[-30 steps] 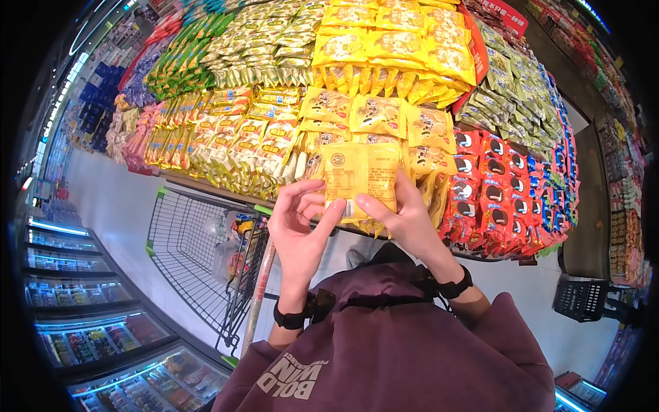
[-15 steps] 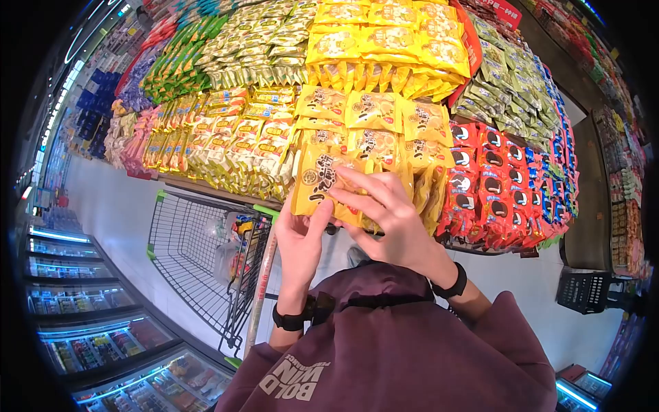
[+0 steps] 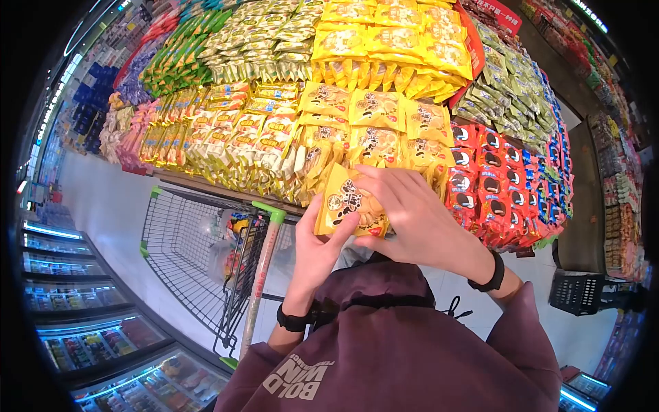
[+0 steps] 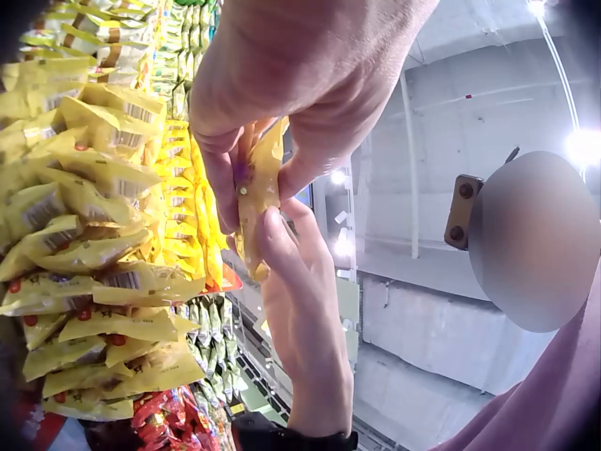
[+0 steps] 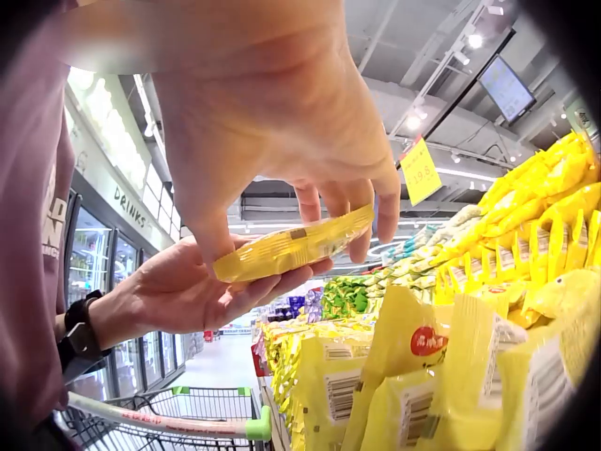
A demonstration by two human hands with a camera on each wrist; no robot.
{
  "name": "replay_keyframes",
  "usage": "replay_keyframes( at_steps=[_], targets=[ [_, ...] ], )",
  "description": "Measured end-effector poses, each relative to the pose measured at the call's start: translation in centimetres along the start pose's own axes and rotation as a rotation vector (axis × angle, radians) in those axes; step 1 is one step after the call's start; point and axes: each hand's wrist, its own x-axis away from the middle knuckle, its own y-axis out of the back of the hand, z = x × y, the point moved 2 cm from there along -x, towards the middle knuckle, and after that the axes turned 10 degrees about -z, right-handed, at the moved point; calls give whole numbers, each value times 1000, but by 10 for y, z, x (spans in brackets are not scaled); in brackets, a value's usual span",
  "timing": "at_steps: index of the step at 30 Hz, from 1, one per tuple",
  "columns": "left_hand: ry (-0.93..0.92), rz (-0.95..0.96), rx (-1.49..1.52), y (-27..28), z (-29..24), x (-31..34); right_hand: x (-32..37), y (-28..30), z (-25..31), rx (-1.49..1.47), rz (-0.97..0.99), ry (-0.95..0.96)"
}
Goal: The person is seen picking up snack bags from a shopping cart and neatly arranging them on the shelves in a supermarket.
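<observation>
A small yellow snack packet (image 3: 353, 204), its printed picture side up and tilted, is between both hands in front of the display. My left hand (image 3: 316, 247) pinches its left side, with the thumb on the front and fingers beneath. My right hand (image 3: 422, 223) reaches over the packet's right side, fingertips at its upper edge and thumb at the lower edge. In the right wrist view the packet (image 5: 296, 246) is seen edge-on, between the right thumb and fingers, with the left hand (image 5: 178, 291) under it. The left wrist view shows the packet (image 4: 260, 202) edge-on too.
Matching yellow packets (image 3: 376, 110) are stacked just beyond the hands, with red packets (image 3: 491, 178) to the right and gold ones (image 3: 226, 130) to the left. A wire shopping cart (image 3: 192, 247) stands at the left, its handle (image 3: 261, 275) near the left forearm. A black basket (image 3: 576, 294) is at the right.
The packet was turned from its printed-text back to its picture side, then moved slightly right and tilted. The right hand has shifted from across its front to its right side.
</observation>
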Motion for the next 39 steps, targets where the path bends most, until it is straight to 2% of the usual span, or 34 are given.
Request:
replay_keyframes(
  at_steps=[12, 18, 21, 25, 31, 34, 37, 39],
  targets=[
    [43, 2, 19, 7, 14, 0, 3, -12, -2, 3, 71, 45],
    [34, 50, 21, 4, 15, 0, 8, -11, -8, -101, 45, 9],
    [22, 72, 50, 1, 15, -2, 10, -4, -10, -139, 81, -84],
    [10, 101, 76, 1, 8, -4, 7, 8, -15, -74, 38, -35],
    [-69, 43, 47, 12, -7, -15, -23, 28, -27, 2, 98, 67],
    [-139, -20, -28, 22, -14, -26, -47, 16, -48, -75, 109, 94],
    [-158, -93, -43, 31, -9, -42, -76, -10, -74, -81, 188, -16],
    [-53, -86, -23, 30, -6, -54, -93, -29, -87, -87, 219, -66]
  ],
)
